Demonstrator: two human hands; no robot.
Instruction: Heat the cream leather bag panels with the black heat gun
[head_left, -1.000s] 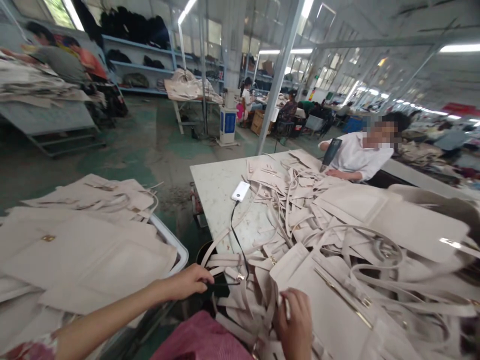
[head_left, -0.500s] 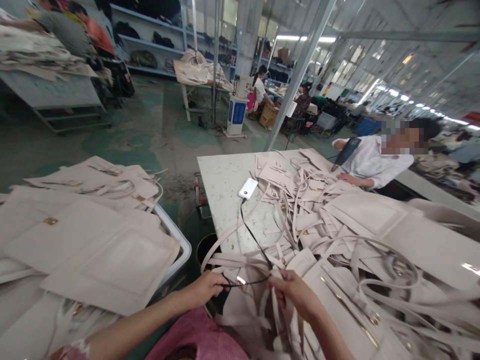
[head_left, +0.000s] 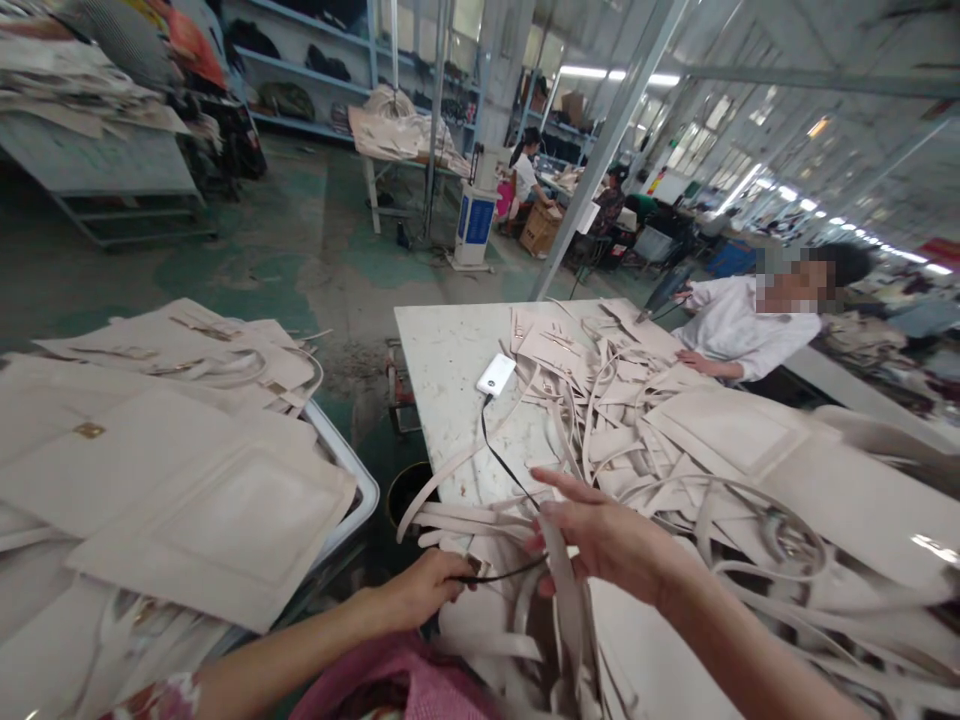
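My left hand is closed in a pinch on a thin black cable, low in the middle of the view. The cable runs up to a white power bank lying on the table. My right hand has its fingers spread, with the index finger stretched to the left. A beige strap passes across its fingers and hangs down in front of me. Whether the fingers grip that strap is hard to see. Beneath both hands lie more beige straps and bag parts, partly hidden by my arms.
The table carries a heap of beige bag pieces on its right side. Flat bag panels are stacked on a white-rimmed bin to my left. Across the table sits a co-worker in white. A metal post rises behind.
My right hand has loosened from its pinch near the cable and strap, spreading its fingers and moving up a little. My left hand keeps its pinch. The co-worker's dark tool has shifted.
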